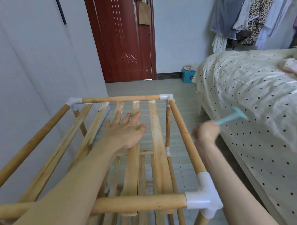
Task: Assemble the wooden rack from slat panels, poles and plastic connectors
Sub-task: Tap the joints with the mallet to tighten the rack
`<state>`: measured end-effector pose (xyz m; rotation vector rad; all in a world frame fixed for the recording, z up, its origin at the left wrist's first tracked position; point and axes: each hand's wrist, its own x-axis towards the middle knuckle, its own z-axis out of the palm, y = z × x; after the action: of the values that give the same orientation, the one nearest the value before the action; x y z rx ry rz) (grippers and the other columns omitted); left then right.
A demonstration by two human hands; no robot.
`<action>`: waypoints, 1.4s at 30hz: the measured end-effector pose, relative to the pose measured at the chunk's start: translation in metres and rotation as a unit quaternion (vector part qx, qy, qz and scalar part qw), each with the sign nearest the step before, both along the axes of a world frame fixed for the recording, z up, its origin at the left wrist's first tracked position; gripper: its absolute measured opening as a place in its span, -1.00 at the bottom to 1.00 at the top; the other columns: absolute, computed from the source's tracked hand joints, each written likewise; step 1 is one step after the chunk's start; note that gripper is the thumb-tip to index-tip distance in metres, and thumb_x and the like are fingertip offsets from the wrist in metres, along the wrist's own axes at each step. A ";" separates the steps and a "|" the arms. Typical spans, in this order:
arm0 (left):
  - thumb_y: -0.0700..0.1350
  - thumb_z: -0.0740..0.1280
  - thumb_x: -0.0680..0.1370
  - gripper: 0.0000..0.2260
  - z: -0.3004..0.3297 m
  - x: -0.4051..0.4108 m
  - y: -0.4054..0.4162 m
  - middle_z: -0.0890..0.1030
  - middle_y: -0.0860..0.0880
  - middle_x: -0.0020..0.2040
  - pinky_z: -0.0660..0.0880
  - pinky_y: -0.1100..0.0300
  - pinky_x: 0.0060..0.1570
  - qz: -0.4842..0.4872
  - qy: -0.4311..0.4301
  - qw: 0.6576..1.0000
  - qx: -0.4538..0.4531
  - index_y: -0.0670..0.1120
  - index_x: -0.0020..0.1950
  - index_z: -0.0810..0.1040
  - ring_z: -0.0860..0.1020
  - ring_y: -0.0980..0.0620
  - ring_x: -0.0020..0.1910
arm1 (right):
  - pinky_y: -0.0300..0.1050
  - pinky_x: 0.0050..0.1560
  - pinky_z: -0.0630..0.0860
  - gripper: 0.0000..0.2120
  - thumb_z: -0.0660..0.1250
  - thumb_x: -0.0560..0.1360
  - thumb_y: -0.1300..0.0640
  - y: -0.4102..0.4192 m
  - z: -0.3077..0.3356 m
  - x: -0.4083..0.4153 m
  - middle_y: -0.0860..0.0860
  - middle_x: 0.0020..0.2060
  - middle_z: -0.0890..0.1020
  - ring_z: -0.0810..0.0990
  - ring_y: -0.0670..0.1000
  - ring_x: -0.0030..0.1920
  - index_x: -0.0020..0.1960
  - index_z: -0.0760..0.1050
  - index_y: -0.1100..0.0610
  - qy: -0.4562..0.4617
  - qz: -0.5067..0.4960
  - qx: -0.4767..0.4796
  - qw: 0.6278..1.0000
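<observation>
A: Where does the rack [133, 204] stand, and which hand is on it?

B: It fills the near left of the view, its top frame made of poles joined by white plastic connectors. The left hand [126, 129] lies flat on the top slat panel [155, 134], fingers spread and straight, pressing down rather than gripping.

A: And the other one?

B: The right hand [206, 132] is curled round the handle of a small light-blue mallet [232, 118]. It is blurred, but the head looks to point right and far, over the edge of the bed [248, 96].

A: So what does the next move turn on?

B: The right pole [185, 138] runs near to far, just left of the right hand. The near right connector [203, 194] lies nearer than the hand and lower in the view; the far right connector [166, 98] lies beyond it and to the left. I judge that a tap on either joint means swinging the mallet leftward and down. The right hand is much the closer to that side.

A: Room to swing?

B: Tight on the right, where the bed edge runs close alongside. There is open floor [142, 88] beyond the rack towards the door [121, 35]. The wall [27, 68] hugs the left side.

A: Any risk?

B: The spread fingers sit on the slats left of the right pole, so a stray blow could catch them.
</observation>
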<state>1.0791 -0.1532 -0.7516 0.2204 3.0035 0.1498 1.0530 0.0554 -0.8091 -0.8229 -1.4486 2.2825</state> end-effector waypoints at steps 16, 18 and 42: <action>0.12 -0.15 0.63 -0.53 -0.002 0.000 0.001 -0.10 0.08 0.56 -0.24 -0.12 0.46 0.006 -0.002 1.000 0.023 0.15 0.52 -0.19 -0.29 -0.01 0.50 | -0.33 -0.64 0.18 -0.75 -0.02 0.64 0.19 0.010 0.008 -0.006 0.00 -0.42 0.27 0.24 -0.10 -0.55 -0.21 0.23 0.09 0.072 -0.052 -0.035 0.995; 0.12 -0.15 0.63 -0.53 -0.001 0.000 0.002 -0.09 0.08 0.56 -0.24 -0.13 0.46 0.006 0.000 1.000 0.022 0.15 0.52 -0.19 -0.29 -0.01 0.50 | -0.30 -0.60 0.26 -0.82 0.01 0.63 0.24 -0.004 0.007 0.002 0.01 -0.44 0.35 0.31 -0.10 -0.53 -0.11 0.31 0.13 0.054 0.090 0.040 0.994; 0.12 -0.15 0.63 -0.53 -0.006 -0.005 0.000 -0.28 0.09 0.53 -0.23 -0.11 0.46 0.015 0.006 1.000 0.009 0.16 0.52 -0.22 -0.29 -0.02 0.50 | -0.30 -0.45 0.29 -0.71 0.03 0.63 0.18 0.020 0.019 -0.016 -0.01 -0.35 0.34 0.34 -0.07 -0.41 -0.27 0.21 0.04 0.033 -0.119 0.054 0.991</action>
<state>1.0746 -0.1527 -0.7574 0.1798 3.0186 0.1794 1.0375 0.0758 -0.7898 -0.8301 -1.3523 2.0179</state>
